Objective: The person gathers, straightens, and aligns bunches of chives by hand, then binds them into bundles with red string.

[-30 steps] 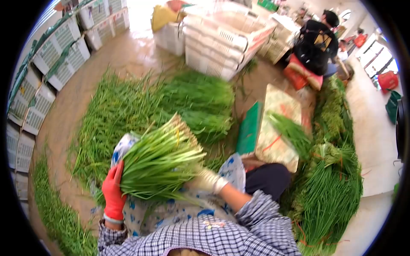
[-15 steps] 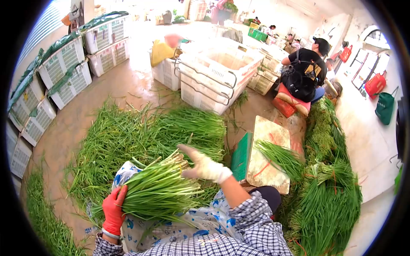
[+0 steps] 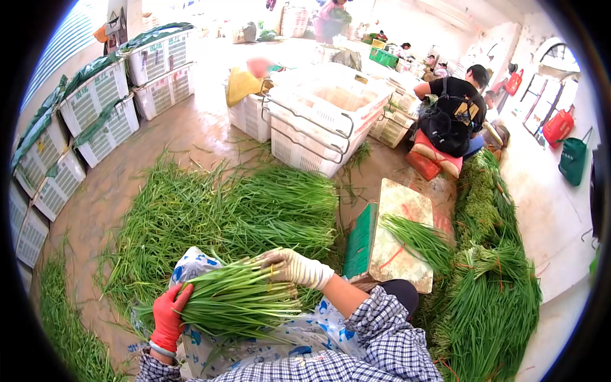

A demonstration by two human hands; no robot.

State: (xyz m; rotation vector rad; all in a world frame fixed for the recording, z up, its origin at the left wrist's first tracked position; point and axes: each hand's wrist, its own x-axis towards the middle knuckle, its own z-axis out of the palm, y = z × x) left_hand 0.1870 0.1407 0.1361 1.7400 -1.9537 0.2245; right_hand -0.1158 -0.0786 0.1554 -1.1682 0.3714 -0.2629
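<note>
1. Head view: left hand [image 3: 168,316], in a red glove, is wrapped partway round the leafy end of a bunch [image 3: 238,299], thumb up along the side. Solid hold, not a tight fist.
2. Right hand [image 3: 296,267], white glove, is over at the stem end. Fingers bent and close together, touching the pale stems; honestly can't tell if they're pinched shut on any.
3. Bunch sits between the two hands, above the blue-spotted plastic [image 3: 318,331] on the lap, stems pointing toward the right hand.
4. Big heap [image 3: 280,204] of loose greens on the floor just beyond it.
5. Off to the right, a board [image 3: 401,274] with a smaller bundle [image 3: 417,239] lying on it.
</note>
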